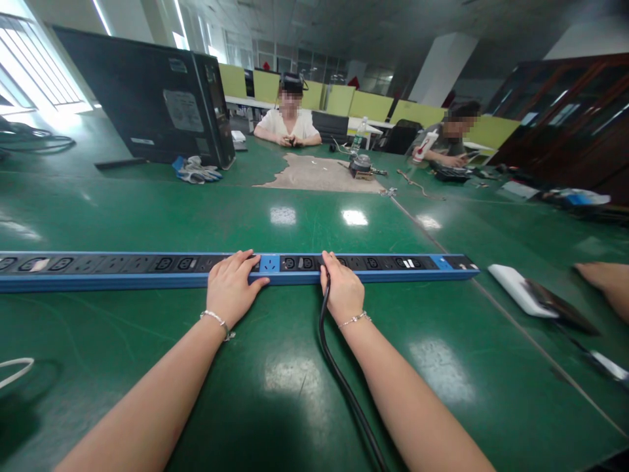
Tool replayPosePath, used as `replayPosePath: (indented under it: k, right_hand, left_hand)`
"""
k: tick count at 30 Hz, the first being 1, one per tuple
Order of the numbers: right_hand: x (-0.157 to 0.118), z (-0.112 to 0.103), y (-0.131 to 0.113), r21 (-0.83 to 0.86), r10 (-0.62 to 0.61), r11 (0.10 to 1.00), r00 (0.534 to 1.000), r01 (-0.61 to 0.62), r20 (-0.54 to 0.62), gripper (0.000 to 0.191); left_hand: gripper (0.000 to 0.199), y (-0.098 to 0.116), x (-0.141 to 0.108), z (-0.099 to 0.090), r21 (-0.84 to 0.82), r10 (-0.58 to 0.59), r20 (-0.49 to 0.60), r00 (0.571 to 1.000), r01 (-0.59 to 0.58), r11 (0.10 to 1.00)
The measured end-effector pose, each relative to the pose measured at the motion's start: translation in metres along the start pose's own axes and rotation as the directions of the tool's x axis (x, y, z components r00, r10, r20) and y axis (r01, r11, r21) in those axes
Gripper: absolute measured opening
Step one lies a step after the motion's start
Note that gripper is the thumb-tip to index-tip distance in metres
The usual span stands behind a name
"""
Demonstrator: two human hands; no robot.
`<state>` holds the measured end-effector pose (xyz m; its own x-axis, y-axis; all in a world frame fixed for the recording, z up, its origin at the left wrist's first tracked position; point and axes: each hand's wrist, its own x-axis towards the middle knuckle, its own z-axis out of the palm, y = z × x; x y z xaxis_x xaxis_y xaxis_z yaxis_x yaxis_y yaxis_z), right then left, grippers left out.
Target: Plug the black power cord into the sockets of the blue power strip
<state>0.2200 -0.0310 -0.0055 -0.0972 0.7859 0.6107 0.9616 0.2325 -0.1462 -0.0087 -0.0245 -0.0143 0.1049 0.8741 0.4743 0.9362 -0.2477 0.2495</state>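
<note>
A long blue-and-black power strip [147,280] with rows of sockets lies across the green table. My left hand [232,282] grips it left of a blue socket, fingers over the top and thumb against the front edge. Just right of that socket, my right hand [343,285] is closed at the end of a black power cord [339,373], holding it against the strip's sockets. My fingers hide the cord's plug, so how deep it sits cannot be seen. From my right hand the cord runs down toward the bottom edge.
A black computer tower [142,98] stands at the back left beside gloves [195,170]. Two people sit across the table. A white device [521,292] lies at the right, near another person's hand [604,282]. A bottle [360,134] stands at the back.
</note>
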Motion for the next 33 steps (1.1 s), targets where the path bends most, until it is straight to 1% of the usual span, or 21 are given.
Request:
replayPosePath:
  k: [4, 8, 10, 12, 14, 16, 17, 18, 19, 21, 23, 25, 26, 28, 30, 33]
  right_hand:
    - [-0.002, -0.001, 0.003, 0.026, -0.005, 1.0, 1.0, 0.004, 0.02, 0.036]
    - [0.0, -0.001, 0.005, 0.061, -0.012, 0.998, 0.999, 0.009, 0.037, 0.036]
    - [0.001, -0.001, 0.006, 0.075, -0.004, 0.997, 1.0, 0.002, 0.027, 0.035]
    - [0.004, -0.004, 0.006, 0.1, 0.008, 0.995, 1.0, -0.005, -0.027, 0.034]
    - [0.008, -0.01, 0.005, 0.136, 0.031, 0.991, 0.991, -0.013, -0.13, 0.035]
    - [0.013, -0.018, 0.0, 0.184, 0.056, 0.983, 0.972, -0.014, -0.227, 0.035]
    - [0.015, -0.021, -0.004, 0.214, 0.058, 0.977, 0.969, -0.005, -0.242, 0.035]
    - [0.016, -0.022, -0.009, 0.249, 0.049, 0.968, 0.972, 0.011, -0.231, 0.034]
    - [0.017, -0.022, -0.016, 0.287, 0.025, 0.957, 0.981, 0.033, -0.194, 0.034]
    - [0.017, -0.018, -0.032, 0.354, -0.041, 0.933, 0.996, 0.068, -0.084, 0.032]
    - [0.017, -0.009, -0.047, 0.389, -0.083, 0.918, 0.997, 0.076, 0.003, 0.032]
    - [0.018, -0.001, -0.061, 0.399, -0.081, 0.915, 0.996, 0.059, 0.04, 0.032]
    - [0.019, 0.003, -0.066, 0.399, -0.072, 0.916, 0.996, 0.046, 0.05, 0.032]
    - [0.023, 0.009, -0.074, 0.386, -0.052, 0.922, 0.996, 0.02, 0.073, 0.032]
    - [0.027, 0.012, -0.079, 0.357, -0.039, 0.934, 0.994, 0.001, 0.1, 0.032]
    - [0.033, 0.013, -0.086, 0.296, -0.054, 0.955, 0.992, 0.018, 0.113, 0.033]
  left_hand:
    - [0.045, -0.001, 0.0, 0.002, -0.002, 0.003, -0.018, 1.0, -0.003, 1.0]
    - [0.057, -0.003, 0.001, 0.004, -0.021, -0.017, -0.025, 1.0, 0.017, 1.0]
    - [0.061, -0.002, 0.002, 0.002, -0.036, -0.034, -0.02, 0.999, 0.033, 0.999]
    - [0.061, -0.001, 0.002, 0.0, -0.069, -0.058, -0.016, 0.998, 0.057, 0.996]
    - [0.057, 0.001, 0.002, -0.002, -0.145, -0.094, -0.041, 0.995, 0.087, 0.986]
    - [0.049, 0.002, 0.002, -0.004, -0.268, -0.141, -0.107, 0.984, 0.108, 0.957]
    - [0.046, 0.001, 0.002, -0.004, -0.335, -0.172, -0.15, 0.974, 0.113, 0.935]
    - [0.046, 0.0, 0.002, -0.004, -0.396, -0.206, -0.195, 0.959, 0.116, 0.911]
    - [0.047, -0.002, 0.002, -0.004, -0.444, -0.244, -0.239, 0.94, 0.118, 0.888]
    - [0.05, -0.008, 0.002, -0.003, -0.501, -0.325, -0.317, 0.891, 0.134, 0.855]
    - [0.05, -0.015, 0.003, -0.004, -0.518, -0.4, -0.378, 0.835, 0.167, 0.839]
    - [0.049, -0.019, 0.005, -0.006, -0.521, -0.458, -0.417, 0.785, 0.206, 0.828]
    - [0.049, -0.021, 0.005, -0.007, -0.521, -0.476, -0.429, 0.768, 0.22, 0.825]
    - [0.049, -0.021, 0.006, -0.009, -0.519, -0.49, -0.44, 0.753, 0.231, 0.823]
    - [0.049, -0.02, 0.006, -0.011, -0.514, -0.484, -0.446, 0.753, 0.227, 0.827]
    - [0.05, -0.018, 0.006, -0.012, -0.507, -0.474, -0.467, 0.747, 0.213, 0.835]
